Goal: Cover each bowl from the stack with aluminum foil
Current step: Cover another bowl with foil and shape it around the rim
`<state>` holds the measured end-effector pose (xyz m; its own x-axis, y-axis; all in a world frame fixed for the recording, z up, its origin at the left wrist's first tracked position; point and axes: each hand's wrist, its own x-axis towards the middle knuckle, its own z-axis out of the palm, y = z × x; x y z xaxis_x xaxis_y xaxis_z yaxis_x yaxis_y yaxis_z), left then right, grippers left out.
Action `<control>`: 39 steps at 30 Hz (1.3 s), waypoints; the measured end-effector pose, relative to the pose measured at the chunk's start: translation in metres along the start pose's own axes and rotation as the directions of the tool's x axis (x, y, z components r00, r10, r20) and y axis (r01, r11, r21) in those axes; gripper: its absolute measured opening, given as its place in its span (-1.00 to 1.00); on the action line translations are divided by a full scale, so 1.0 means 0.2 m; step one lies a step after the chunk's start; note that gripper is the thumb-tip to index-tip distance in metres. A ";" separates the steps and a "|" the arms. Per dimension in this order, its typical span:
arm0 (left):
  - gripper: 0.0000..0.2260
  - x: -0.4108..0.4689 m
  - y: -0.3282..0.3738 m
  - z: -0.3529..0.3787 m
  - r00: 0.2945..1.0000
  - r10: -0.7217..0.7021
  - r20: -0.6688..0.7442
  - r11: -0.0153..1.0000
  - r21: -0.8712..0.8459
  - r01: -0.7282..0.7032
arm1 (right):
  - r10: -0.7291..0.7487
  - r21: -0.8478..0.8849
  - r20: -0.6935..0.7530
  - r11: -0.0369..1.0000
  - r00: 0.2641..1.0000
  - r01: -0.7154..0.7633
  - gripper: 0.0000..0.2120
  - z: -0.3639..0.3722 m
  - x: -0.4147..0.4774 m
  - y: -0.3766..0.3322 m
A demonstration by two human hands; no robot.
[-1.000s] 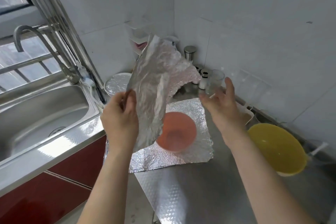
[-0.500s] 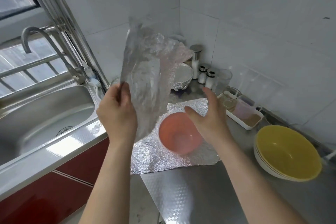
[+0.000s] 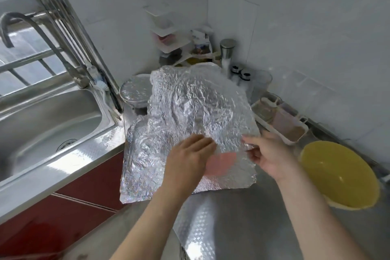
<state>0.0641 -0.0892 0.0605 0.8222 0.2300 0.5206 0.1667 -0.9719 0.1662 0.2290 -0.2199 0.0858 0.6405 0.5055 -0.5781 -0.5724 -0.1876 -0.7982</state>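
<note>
— Foil, is that what fills the middle of the head view?
— Yes, a crinkled upper foil sheet (image 3: 196, 107). It is held in the air and tilted, with its far edge up toward the wall corner and its near edge low over the pink bowl (image 3: 221, 163).
— Where does the bowl stand?
— On the steel counter (image 3: 242, 217), on a lower foil sheet (image 3: 139, 167) that lies flat there. Only the bowl's near part shows below the upper foil sheet; the rest is hidden behind it.
— And the hands?
— The right hand (image 3: 270, 154) pinches the upper foil sheet at its near right corner, thumb on top and fingers curled beneath. The left hand (image 3: 187, 164) reaches to the near edge with its fingers stretched fairly straight. It is blurred, and I cannot tell whether it grips the foil or only touches it.
— The other bowls?
— A stack of yellow bowls (image 3: 337, 177) sits to the right on the counter, apart from the foil. At the back left, near the sink (image 3: 52, 120), stands a foil-covered bowl (image 3: 135, 93).
— Anything else close by?
— A white tray (image 3: 274, 132) with cups in it, between the yellow bowls and the wall corner, and shakers (image 3: 240, 72) behind it
</note>
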 end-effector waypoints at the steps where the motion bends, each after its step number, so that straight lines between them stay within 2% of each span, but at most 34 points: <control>1: -0.81 -0.08 0.00 0.05 0.997 -0.007 0.072 1.000 -0.029 0.010 | 0.037 -0.025 -0.015 0.999 0.999 -0.038 -0.76 -0.01 0.03 0.08; 4: -0.81 -0.26 0.01 0.13 0.962 -0.098 0.255 0.986 -0.104 0.128 | 0.115 -0.010 -0.059 0.993 0.992 -0.116 -0.70 -0.04 0.09 0.28; 6: -0.69 -0.33 0.02 0.12 0.908 -0.302 0.291 0.931 -0.115 0.346 | 0.138 0.031 -0.065 0.990 0.988 -0.136 -0.60 -0.05 0.10 0.36; 8: -0.49 -0.36 0.01 0.10 0.801 -0.552 0.231 0.799 -0.127 0.587 | 0.148 0.081 -0.057 0.986 0.987 -0.144 -0.52 -0.07 0.11 0.39; 10: -0.33 -0.36 -0.05 0.07 0.626 -0.765 0.153 0.605 -0.164 0.779 | 0.158 0.108 -0.062 0.983 0.985 -0.151 -0.56 -0.08 0.11 0.40; 11: -0.24 -0.37 -0.10 0.07 0.505 -0.846 0.171 0.467 -0.217 0.857 | 0.161 0.112 -0.062 0.982 0.985 -0.153 -0.60 -0.09 0.11 0.40; 13: -0.12 -0.36 -0.18 0.06 0.248 -0.905 0.345 0.115 -0.364 0.924 | 0.162 0.121 -0.062 0.981 0.985 -0.154 -0.67 -0.10 0.10 0.40; 14: -0.12 -0.36 -0.20 0.06 0.158 -0.874 0.459 -0.059 -0.423 0.904 | 0.157 0.116 -0.061 0.982 0.986 -0.149 -0.70 -0.11 0.10 0.40; 15: -0.16 -0.36 -0.21 0.06 0.106 -0.823 0.558 -0.197 -0.455 0.869 | 0.152 0.106 -0.060 0.984 0.987 -0.145 -0.73 -0.12 0.10 0.41; 16: -0.24 -0.37 -0.21 0.06 0.088 -0.784 0.614 -0.282 -0.479 0.832 | 0.150 0.102 -0.062 0.984 0.987 -0.143 -0.75 -0.13 0.10 0.41; 18: -0.37 -0.39 -0.21 0.07 0.100 -0.778 0.620 -0.342 -0.552 0.760 | 0.144 0.082 -0.072 0.987 0.987 -0.138 -0.77 -0.15 0.10 0.42; 20: -0.38 -0.41 -0.20 0.05 0.144 -0.809 0.570 -0.317 -0.630 0.709 | 0.141 0.058 -0.071 0.989 0.987 -0.137 -0.76 -0.17 0.10 0.43; 22: -0.34 -0.44 -0.18 0.03 0.207 -0.831 0.516 -0.224 -0.652 0.724 | 0.137 0.027 -0.076 0.990 0.988 -0.136 -0.73 -0.20 0.09 0.45; 25: -0.26 -0.49 -0.15 0.02 0.269 -0.822 0.502 -0.153 -0.649 0.745 | 0.111 -0.071 -0.105 0.990 0.988 -0.119 -0.69 -0.21 0.08 0.48; 29: -0.15 -0.53 -0.18 0.03 0.281 -0.800 0.530 -0.110 -0.590 0.800 | -0.010 -0.224 -0.132 0.974 0.991 -0.020 -0.68 -0.21 0.10 0.42; 31: -0.12 -0.51 -0.18 0.04 0.287 -0.818 0.498 -0.035 -0.542 0.840 | -0.066 -0.282 -0.137 0.959 0.988 0.025 -0.60 -0.20 0.14 0.37; 33: -0.11 -0.48 -0.17 0.03 0.347 -0.864 0.365 0.141 -0.487 0.862 | -0.114 -0.366 -0.128 0.929 0.985 0.060 -0.54 -0.18 0.17 0.33; 34: -0.16 -0.46 -0.16 0.03 0.433 -0.860 0.269 0.287 -0.447 0.847 | -0.124 -0.397 -0.117 0.915 0.985 0.068 -0.57 -0.17 0.19 0.31; 35: -0.24 -0.43 -0.14 0.03 0.551 -0.811 0.198 0.458 -0.371 0.808 | -0.121 -0.402 -0.109 0.913 0.987 0.068 -0.61 -0.16 0.20 0.30; 36: -0.33 -0.40 -0.12 0.03 0.668 -0.716 0.203 0.619 -0.259 0.741 | -0.123 -0.399 -0.103 0.914 0.987 0.072 -0.64 -0.14 0.21 0.29; 37: -0.39 -0.36 -0.08 0.04 0.751 -0.597 0.283 0.749 -0.137 0.648 | -0.128 -0.400 -0.104 0.913 0.986 0.077 -0.62 -0.13 0.22 0.29; 38: -0.43 -0.32 -0.04 0.06 0.778 -0.489 0.396 0.839 -0.030 0.543 | -0.138 -0.410 -0.104 0.908 0.985 0.084 -0.59 -0.12 0.24 0.29; 39: -0.47 -0.31 -0.02 0.09 0.773 -0.410 0.483 0.891 0.034 0.452 | -0.149 -0.426 -0.104 0.900 0.983 0.091 -0.58 -0.10 0.24 0.30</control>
<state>0.0232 -0.1002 0.0128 0.8304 0.5527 -0.0706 0.5388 -0.7642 0.3545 0.2370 -0.2240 0.0066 0.7684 0.4373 -0.4674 -0.2387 -0.4818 -0.8431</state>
